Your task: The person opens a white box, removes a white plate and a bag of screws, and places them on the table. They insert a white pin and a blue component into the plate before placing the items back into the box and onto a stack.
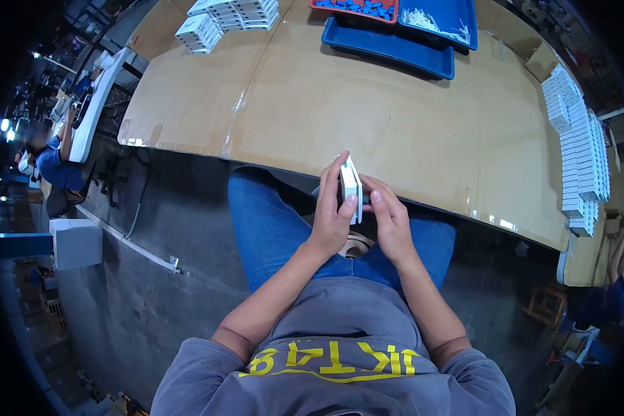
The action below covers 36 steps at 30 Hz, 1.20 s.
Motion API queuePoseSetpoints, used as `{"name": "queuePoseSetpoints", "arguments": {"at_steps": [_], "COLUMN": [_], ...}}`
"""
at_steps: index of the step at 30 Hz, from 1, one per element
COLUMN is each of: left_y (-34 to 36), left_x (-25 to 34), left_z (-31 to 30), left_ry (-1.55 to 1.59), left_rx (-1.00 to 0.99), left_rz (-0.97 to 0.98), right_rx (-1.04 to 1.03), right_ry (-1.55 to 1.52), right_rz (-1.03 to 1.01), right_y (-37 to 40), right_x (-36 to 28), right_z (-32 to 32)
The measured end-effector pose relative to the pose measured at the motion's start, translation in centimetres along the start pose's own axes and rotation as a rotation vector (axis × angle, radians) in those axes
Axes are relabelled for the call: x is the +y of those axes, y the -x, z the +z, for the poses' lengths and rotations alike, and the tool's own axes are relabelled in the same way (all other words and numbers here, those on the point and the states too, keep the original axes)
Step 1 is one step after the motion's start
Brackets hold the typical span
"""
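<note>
A flat white rectangular piece (351,186) stands on edge between my hands, just off the table's near edge and above my lap. My left hand (331,215) grips it from the left, with the thumb on its near face and the fingers behind it. To the right, my right hand (390,218) is beside the piece with its fingers bent and partly spread. Its fingertips come close to the piece's right side; whether they touch it or hold something small cannot be made out.
The cardboard-covered table (395,132) bears white stacks (229,15) at the far left and more stacks (579,152) at the right. Farther back are a red tray (353,8) of blue parts, a blue tray (437,24) of white parts and another blue tray (388,52). A person (55,163) sits far left.
</note>
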<state>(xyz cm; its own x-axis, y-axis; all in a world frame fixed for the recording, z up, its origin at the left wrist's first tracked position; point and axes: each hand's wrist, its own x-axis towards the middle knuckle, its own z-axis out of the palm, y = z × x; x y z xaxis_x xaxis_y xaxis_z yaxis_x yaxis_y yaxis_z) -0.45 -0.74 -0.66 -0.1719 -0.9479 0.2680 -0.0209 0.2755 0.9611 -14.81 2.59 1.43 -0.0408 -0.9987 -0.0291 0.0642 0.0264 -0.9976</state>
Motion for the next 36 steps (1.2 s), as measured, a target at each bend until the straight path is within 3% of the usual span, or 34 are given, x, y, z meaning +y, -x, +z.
{"name": "queuePoseSetpoints", "arguments": {"at_steps": [1, 4, 5, 8, 11, 17, 36], "left_y": [-0.1, 0.2, 0.2, 0.1, 0.1, 0.3, 1.5], "left_x": [0.6, -0.1, -0.2, -0.4, 0.6, 0.4, -1.3], "left_z": [-0.4, -0.2, -0.2, -0.2, -0.2, -0.3, 0.1], "left_ry": [-0.062, -0.060, -0.053, -0.065, -0.129, -0.165, 0.073], "left_rx": [-0.025, -0.072, -0.075, -0.046, 0.001, 0.016, 0.119], "left_rz": [0.049, 0.059, 0.063, 0.082, 0.085, 0.155, 0.126], "right_rx": [-0.024, -0.056, -0.064, -0.093, -0.061, -0.008, -0.051], "right_ry": [-0.127, -0.359, -0.313, -0.335, -0.243, -0.323, -0.113], "right_rz": [0.187, 0.433, 0.452, 0.445, 0.270, 0.246, 0.014], "right_y": [-0.2, -0.5, -0.6, -0.6, 0.0, 0.7, 2.0], "right_x": [-0.2, -2.0, -2.7, -3.0, -1.4, -0.8, -0.2], "right_z": [-0.3, -0.5, -0.4, -0.3, 0.7, 2.2, 3.2]}}
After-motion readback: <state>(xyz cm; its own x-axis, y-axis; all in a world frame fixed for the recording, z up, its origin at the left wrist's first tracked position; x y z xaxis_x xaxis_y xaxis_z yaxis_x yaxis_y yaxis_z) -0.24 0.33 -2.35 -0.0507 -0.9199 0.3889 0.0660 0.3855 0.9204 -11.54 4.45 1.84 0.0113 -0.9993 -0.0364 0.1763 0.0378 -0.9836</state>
